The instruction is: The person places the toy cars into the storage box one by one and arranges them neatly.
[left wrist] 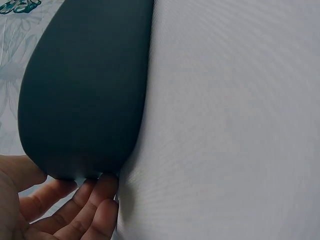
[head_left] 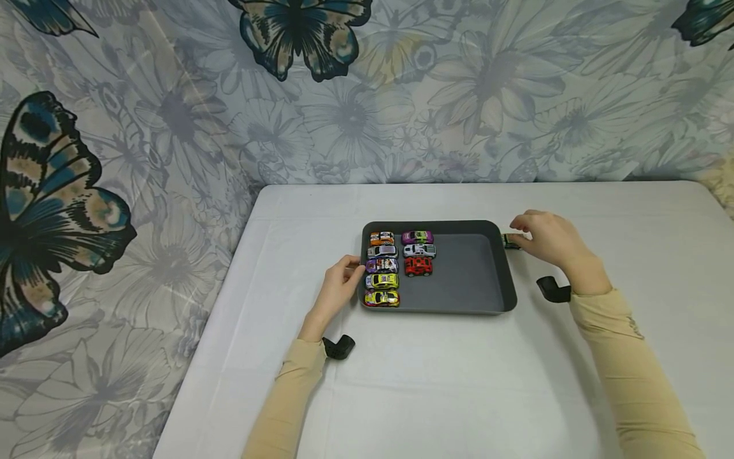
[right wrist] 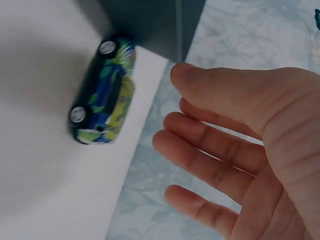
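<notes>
My left hand (head_left: pixel 339 284) holds the dark grey tray (head_left: pixel 459 271) at its left edge. The left wrist view shows the thumb (left wrist: pixel 22 171) by the rim and bent fingers (left wrist: pixel 102 192) against the outer wall. Beyond the tray's right wall, my right hand (head_left: pixel 547 239) hovers with loosely spread fingers around nothing. Close to it lies a green, blue and yellow toy car (right wrist: pixel 105 92) on its wheels, beside the tray's wall and partly hidden by the hand in the head view. Inside the tray, several toy cars stand in two columns, among them a red car (head_left: pixel 418 266).
The tray sits on a table with a white cloth (head_left: pixel 447 382). Patterned fabric with butterflies (head_left: pixel 298 38) rises behind the table and on the left. A black wrist mount (head_left: pixel 339 347) is on the left arm and another (head_left: pixel 553 290) on the right.
</notes>
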`<state>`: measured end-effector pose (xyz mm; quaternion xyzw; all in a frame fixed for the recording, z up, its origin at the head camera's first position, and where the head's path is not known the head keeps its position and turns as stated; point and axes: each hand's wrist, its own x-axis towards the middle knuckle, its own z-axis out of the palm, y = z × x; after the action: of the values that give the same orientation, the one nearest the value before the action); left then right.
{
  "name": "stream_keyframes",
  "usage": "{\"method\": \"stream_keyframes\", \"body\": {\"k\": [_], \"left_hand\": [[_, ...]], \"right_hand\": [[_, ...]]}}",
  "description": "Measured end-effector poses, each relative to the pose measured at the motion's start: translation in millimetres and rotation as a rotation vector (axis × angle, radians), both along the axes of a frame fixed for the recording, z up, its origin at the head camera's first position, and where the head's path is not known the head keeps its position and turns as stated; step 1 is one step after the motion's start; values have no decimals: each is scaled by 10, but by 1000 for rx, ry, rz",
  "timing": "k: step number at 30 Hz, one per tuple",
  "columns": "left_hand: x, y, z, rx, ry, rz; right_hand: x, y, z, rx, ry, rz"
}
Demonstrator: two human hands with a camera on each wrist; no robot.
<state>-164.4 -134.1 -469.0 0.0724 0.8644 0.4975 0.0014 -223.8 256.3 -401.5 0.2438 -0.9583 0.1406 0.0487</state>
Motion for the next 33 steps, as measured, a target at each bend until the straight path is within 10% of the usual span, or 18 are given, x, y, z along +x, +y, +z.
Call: {"method": "stream_keyframes", "body": {"k": [33], "left_hand": [[5, -5, -7, 14, 13, -3]], "right_hand": [[-97, 163, -299, 1, -78, -24]]}}
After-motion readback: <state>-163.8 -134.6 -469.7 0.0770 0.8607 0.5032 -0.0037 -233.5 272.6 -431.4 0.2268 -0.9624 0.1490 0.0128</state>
